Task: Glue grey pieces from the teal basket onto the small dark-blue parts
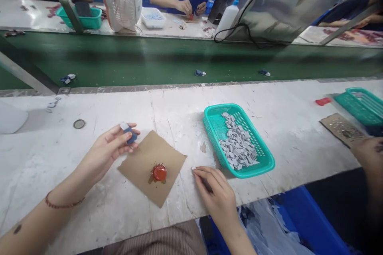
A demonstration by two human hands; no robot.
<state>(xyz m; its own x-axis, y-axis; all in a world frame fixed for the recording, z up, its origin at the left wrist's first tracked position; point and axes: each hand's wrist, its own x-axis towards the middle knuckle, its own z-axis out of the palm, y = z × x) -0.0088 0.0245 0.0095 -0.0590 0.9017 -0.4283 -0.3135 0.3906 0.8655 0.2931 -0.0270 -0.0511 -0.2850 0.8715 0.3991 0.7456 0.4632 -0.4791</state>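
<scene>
Between the thumb and fingers of my left hand (112,143) is a small dark blue piece with a pale grey end (130,134), held just above the table. My right hand (217,191) pinches a tiny pale chip (193,168) at its fingertips, left of the teal basket (271,165). That basket holds a heap of small grey chips (239,145). A brown cardboard square (137,167) lies between my hands. On it sits a small red cap-like dish (159,172) with a shiny surface, ringed by dark wet stains.
A metal bottle cap (79,124) lies at left. Beyond the table, a green conveyor belt (143,59) carries several small blue-and-white pieces. A co-worker's hand (368,151) is at right beside another cardboard piece (341,129). Below the front edge stands a blue bin (314,215). People work across the belt.
</scene>
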